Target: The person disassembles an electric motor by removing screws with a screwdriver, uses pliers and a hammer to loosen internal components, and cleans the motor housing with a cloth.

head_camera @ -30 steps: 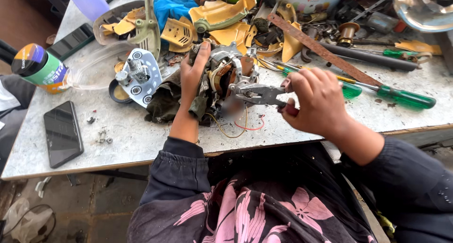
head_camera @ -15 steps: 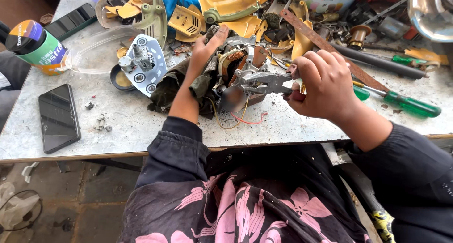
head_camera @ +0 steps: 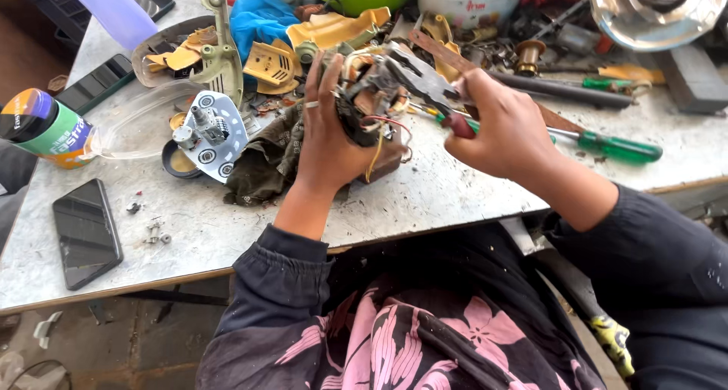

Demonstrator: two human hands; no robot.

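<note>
Left hand point(head_camera: 327, 136) is closed around a small motor assembly point(head_camera: 362, 100) with copper windings and loose red and yellow wires, which we find lifted off the workbench point(head_camera: 425, 200) and tilted toward the right hand. Right hand point(head_camera: 504, 128) is clenched on the red handles of a pair of pliers point(head_camera: 425, 83), whose nose rests against the top of the assembly. We note a ring on one finger of the left hand. Below the assembly lies a dark rag point(head_camera: 262, 166), and just left of that a white perforated plate with a shaft point(head_camera: 208, 132). A green-handled screwdriver point(head_camera: 607, 144) lies beyond the right wrist. Near the bench's left edge we record a black phone point(head_camera: 86, 232), face up, and a capped can point(head_camera: 44, 128) on its side. Yellow plastic housing pieces point(head_camera: 334, 28) crowd the far side.
</note>
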